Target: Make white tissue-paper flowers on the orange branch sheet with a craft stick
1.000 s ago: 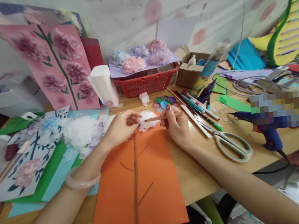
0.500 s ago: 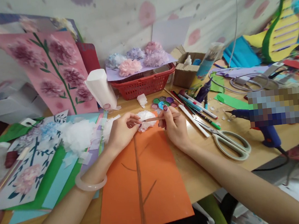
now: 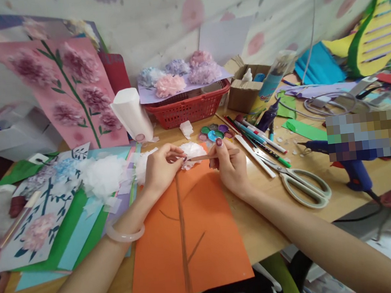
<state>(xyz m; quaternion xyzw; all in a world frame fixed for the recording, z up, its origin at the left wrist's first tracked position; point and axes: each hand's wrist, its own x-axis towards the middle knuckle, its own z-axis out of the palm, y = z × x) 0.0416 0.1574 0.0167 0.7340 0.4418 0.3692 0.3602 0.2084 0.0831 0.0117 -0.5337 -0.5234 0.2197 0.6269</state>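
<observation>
My right hand (image 3: 231, 168) is closed around a slim brown pencil (image 3: 202, 157), held almost level with its pale tip pointing left. At that tip my left hand (image 3: 164, 168) has thumb and fingers pinched together; whatever they hold is too small to make out. Just behind the fingertips lies a white tissue-paper flower (image 3: 192, 150), partly covered by my hands. Below both hands is a sheet of orange paper (image 3: 216, 242) with a brown stem and thin branches drawn on it. Another white tissue flower (image 3: 103, 177) sits to the left on layered papers.
Scissors (image 3: 306, 186), pens (image 3: 255, 135) and a blue glue gun (image 3: 357, 173) lie to the right. A red basket (image 3: 188, 110) with paper flowers on top stands behind, beside a white container (image 3: 132, 115). A pink flower picture (image 3: 67, 94) leans at the back left.
The view has shifted slightly. Both hands stay at the brown pencil in nearly the same pose, above the top of the orange sheet.
</observation>
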